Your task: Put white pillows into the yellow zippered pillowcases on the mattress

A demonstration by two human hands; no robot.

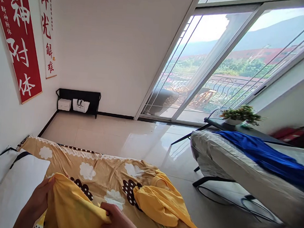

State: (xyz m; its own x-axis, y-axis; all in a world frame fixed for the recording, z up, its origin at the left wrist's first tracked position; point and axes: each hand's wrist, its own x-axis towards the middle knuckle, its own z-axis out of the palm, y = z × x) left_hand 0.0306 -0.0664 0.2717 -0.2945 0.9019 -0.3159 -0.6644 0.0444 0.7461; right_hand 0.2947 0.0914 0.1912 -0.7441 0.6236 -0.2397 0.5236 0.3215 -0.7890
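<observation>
A yellow garment (pixel 76 208) lies bunched on a tan bedsheet (pixel 102 170) printed with white and dark flowers. My left hand (pixel 38 200) is closed on the garment's left edge near the top. My right hand (pixel 116 220) pinches a fold of the same cloth lower right. More yellow fabric (pixel 161 200) lies heaped to the right on the bed, apart from both hands.
White pillows (pixel 6 187) sit at the bed's left by the wall. An ironing board (pixel 242 170) with a blue cloth (pixel 269 156) stands right. A potted plant (pixel 240 115) rests on a dark table. A black rack (pixel 79 101) with bags stands at the far wall beside sliding glass doors (pixel 211 62).
</observation>
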